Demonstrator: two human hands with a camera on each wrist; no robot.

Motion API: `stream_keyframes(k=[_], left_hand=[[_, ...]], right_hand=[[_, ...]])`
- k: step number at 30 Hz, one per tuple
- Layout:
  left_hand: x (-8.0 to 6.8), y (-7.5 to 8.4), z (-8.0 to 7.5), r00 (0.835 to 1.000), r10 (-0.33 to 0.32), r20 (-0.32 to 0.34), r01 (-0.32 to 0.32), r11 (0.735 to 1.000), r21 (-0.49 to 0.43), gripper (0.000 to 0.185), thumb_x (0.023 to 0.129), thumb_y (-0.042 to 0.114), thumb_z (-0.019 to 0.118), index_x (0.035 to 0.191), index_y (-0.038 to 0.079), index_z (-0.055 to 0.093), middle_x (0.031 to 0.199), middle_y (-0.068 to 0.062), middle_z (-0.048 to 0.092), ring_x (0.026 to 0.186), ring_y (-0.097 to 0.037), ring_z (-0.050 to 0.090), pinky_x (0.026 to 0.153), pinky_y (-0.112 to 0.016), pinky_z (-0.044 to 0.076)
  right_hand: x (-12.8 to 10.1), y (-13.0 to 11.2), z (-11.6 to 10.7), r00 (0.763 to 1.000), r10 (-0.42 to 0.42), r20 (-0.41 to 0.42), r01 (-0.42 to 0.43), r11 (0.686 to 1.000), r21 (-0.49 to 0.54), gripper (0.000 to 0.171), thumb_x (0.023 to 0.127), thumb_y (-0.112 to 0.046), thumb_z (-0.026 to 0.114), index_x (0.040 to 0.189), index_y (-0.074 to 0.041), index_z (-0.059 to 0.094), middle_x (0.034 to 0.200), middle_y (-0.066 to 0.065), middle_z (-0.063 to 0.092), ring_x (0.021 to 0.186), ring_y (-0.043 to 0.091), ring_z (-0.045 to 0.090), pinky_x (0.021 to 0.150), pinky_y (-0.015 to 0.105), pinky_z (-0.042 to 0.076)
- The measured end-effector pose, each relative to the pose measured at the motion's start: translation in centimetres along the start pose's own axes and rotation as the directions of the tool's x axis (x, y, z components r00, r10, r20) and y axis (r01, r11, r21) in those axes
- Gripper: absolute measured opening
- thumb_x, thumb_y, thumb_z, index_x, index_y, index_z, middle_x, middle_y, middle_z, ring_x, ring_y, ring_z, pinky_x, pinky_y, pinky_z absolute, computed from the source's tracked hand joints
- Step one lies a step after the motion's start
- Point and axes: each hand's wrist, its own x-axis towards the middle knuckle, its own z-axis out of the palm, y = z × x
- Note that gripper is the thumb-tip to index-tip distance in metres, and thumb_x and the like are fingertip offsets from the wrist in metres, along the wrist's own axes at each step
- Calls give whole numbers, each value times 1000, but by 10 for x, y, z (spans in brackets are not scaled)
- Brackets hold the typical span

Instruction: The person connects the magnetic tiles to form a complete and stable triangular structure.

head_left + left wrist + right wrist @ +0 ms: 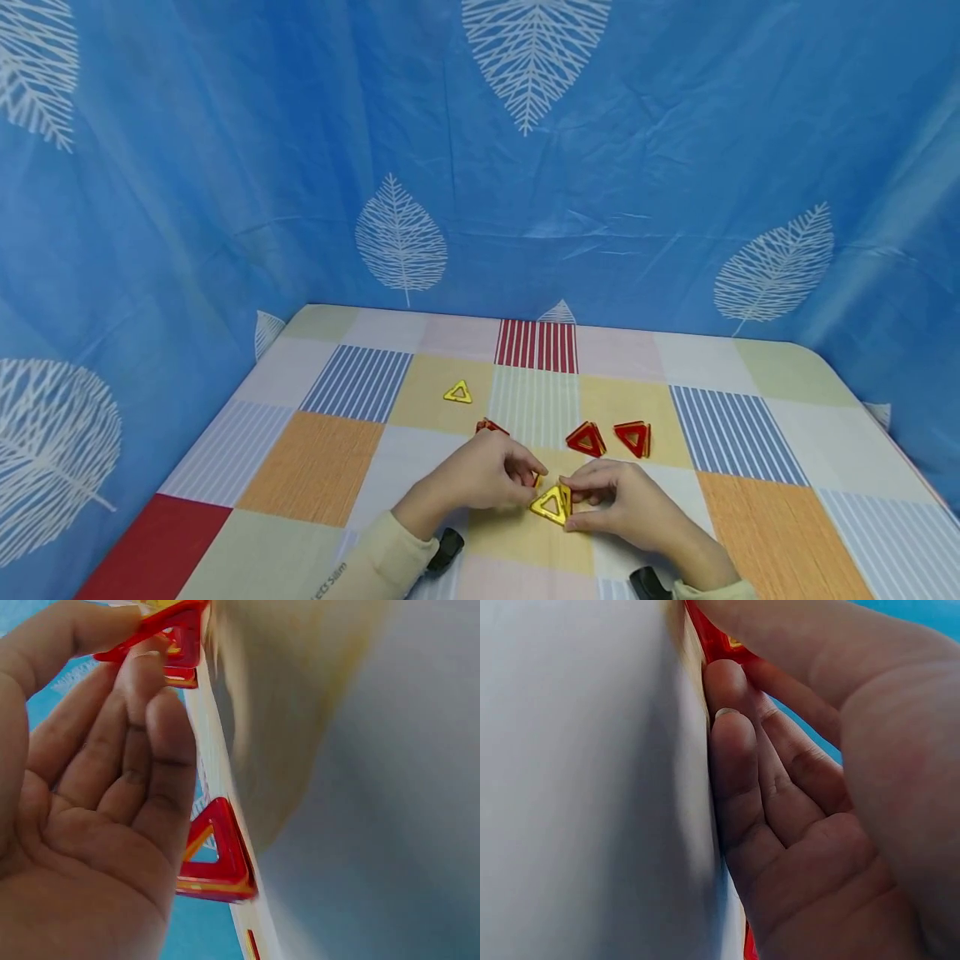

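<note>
Cream sleeves (382,560) are showing at the bottom edge of the head view, each with a dark wrist strap (448,548) lying against the patchwork tablecloth (315,454). Just beyond them, both hands are meeting over a pale yellow square of the cloth. Between them a yellow triangle tile (551,504) is standing tilted on the cloth, its open centre facing the camera. The left hand (480,477) is curling its fingers at the tile's left corner and pinching a red tile (161,634); the left wrist view is showing that red piece held between thumb and fingertips. The right hand (626,500) is gripping the yellow triangle tile from the right, thumb below and fingers above. The right wrist view is showing those fingers (735,757) pressing against the cloth with a sliver of red at their tips.

Farther on, a small red piece (491,427) is peeking out just behind the left hand. To the right of it, two red triangle tiles (587,439) (633,438) are lying near each other, apart from the hands. Farther still, a lone yellow triangle (458,392) is lying flat on a yellow patch. No container is showing anywhere on the table. Behind everything, a blue curtain (225,167) with white leaf prints is enclosing the table.
</note>
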Motion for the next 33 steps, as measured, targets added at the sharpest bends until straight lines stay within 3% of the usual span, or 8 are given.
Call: stream_keyframes(k=[11,17,27,33], left_hand=[[-1,5,5,1000,-23,5,23,1000,21,26,82,2,78,107,10,79,79,12,67,72,1,61,66,-19,50],[-1,7,7,999,-37,-4,37,999,39,22,82,1,78,103,9,79,79,15,66,72,2,61,67,-18,50],[-2,9,11,1000,-24,14,21,980,197,17,85,13,82,102,11,81,81,15,70,70,6,57,66,-15,47],[-2,11,11,1000,-19,8,17,974,224,17,87,16,82,103,14,82,85,14,71,72,5,56,66,-16,47]], right_hand=[[2,-3,1,999,37,4,-37,999,10,43,76,-28,89,112,-7,78,103,-5,69,92,11,62,76,26,53],[1,-3,1,999,54,1,-54,998,25,43,77,-27,89,113,-7,77,103,-4,69,92,11,63,77,26,53],[0,-2,4,999,38,-21,-38,999,-4,46,76,-31,89,114,-8,77,101,-6,70,85,8,61,71,25,52],[1,-6,4,999,30,-32,-31,999,-22,46,75,-33,89,113,-9,78,101,-8,70,85,9,59,70,25,51]])
